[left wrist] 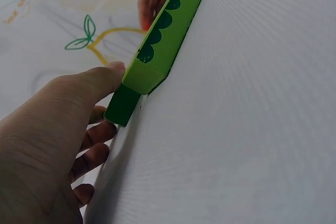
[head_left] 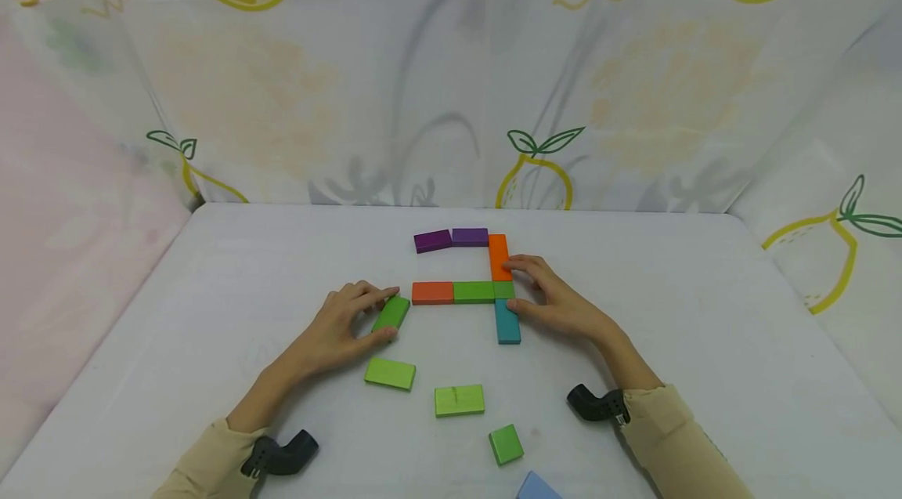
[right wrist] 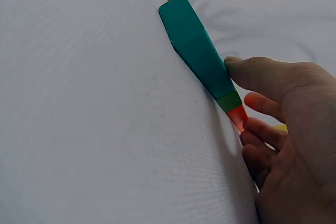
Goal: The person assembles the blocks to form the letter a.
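Note:
In the head view my left hand [head_left: 343,329] holds a green block [head_left: 391,314] that lies slanted, fingers at its far end and thumb at its near end. The left wrist view shows the thumb [left wrist: 107,80] by the dark green end. My right hand [head_left: 564,299] rests at the right side of a joined row: its fingers touch an orange block [head_left: 498,256], its thumb a teal block [head_left: 508,325]. Between those two sits a small green block [head_left: 503,290]. Leftward from it run a longer green block [head_left: 474,292] and a red-orange block [head_left: 432,293].
Two purple blocks [head_left: 470,237] lie at the back, left of the orange block's top. Nearer me are a light green block [head_left: 391,374], another light green block [head_left: 459,400], a green cube [head_left: 506,444] and a blue block [head_left: 538,486]. A printed cloth [head_left: 395,92] hangs behind the table.

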